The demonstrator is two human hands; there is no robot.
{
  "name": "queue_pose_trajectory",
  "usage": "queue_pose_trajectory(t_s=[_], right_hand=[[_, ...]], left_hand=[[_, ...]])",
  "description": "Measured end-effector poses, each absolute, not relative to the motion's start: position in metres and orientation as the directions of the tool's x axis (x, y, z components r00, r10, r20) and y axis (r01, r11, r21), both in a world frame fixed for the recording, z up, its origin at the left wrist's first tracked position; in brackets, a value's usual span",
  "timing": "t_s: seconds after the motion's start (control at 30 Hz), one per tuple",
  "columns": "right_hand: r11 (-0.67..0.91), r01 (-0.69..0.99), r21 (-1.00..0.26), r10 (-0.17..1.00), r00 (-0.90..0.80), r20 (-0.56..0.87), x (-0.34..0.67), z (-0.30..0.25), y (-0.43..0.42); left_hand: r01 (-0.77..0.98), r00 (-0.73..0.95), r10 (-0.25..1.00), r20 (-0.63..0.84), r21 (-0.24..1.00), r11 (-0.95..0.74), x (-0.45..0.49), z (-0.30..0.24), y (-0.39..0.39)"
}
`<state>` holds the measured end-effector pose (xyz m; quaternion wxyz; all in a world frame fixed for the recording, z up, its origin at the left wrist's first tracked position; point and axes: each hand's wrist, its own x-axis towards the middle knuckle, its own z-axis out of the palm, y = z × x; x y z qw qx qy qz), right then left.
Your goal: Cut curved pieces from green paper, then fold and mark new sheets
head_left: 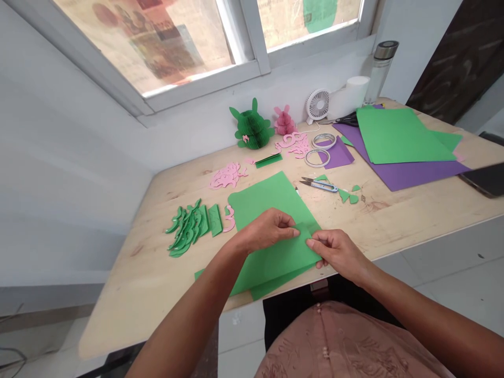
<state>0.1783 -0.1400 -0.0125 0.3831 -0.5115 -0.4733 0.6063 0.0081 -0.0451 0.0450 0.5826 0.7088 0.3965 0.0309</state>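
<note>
Green paper (271, 202) lies on the table in front of me, with more green sheets under it near the front edge. My left hand (275, 228) is closed, thumb and fingers pinching a folded-over part of the paper (302, 232) near its right side. Just to the right, my right hand (331, 248) pinches the paper's right edge between thumb and fingers. Small blue-handled thread snips (318, 184) lie beyond my hands, beside several green paper scraps (348, 197).
Cut green pieces (187, 228) and pink pieces (228, 176) lie to the left. At the back stand a green paper figure (254, 128), a pink one (284, 122), a fan (317, 105) and a bottle (380, 73). Tape rolls (317, 158), green sheets (401, 136) and a phone (486, 180) lie right.
</note>
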Motion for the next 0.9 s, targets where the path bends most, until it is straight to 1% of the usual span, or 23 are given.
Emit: queue_pose_trajectory(t_s=[0.3,0.6,0.77,0.83,0.9], right_hand=[[-0.251,0.004,-0.968,0.95,-0.189,-0.247,0.1795,-0.0142,-0.1398],[-0.239,0.037,-0.97,0.951,-0.192,-0.241,0.1783,-0.0171,-0.1418],[-0.258,0.025,-0.966,0.946,-0.195,-0.258,0.1773,-0.0143,-0.1438],[-0.246,0.047,-0.968,0.949,-0.189,-0.251,0.1769,-0.0139,-0.1442],[-0.199,0.109,-0.974,0.962,-0.167,-0.215,0.1766,-0.0147,-0.1441]], left_hand=[[0.51,0.704,0.575,-0.417,0.86,-0.001,0.0103,0.0425,-0.0441],[0.458,0.738,0.539,-0.407,0.888,0.043,0.0167,0.0389,-0.0456],[0.431,0.739,0.554,-0.383,0.901,0.048,0.0175,0.0373,-0.0476],[0.418,0.737,0.563,-0.374,0.907,0.056,0.0176,0.0373,-0.0483],[0.408,0.736,0.568,-0.369,0.911,0.063,0.0178,0.0378,-0.0488]])
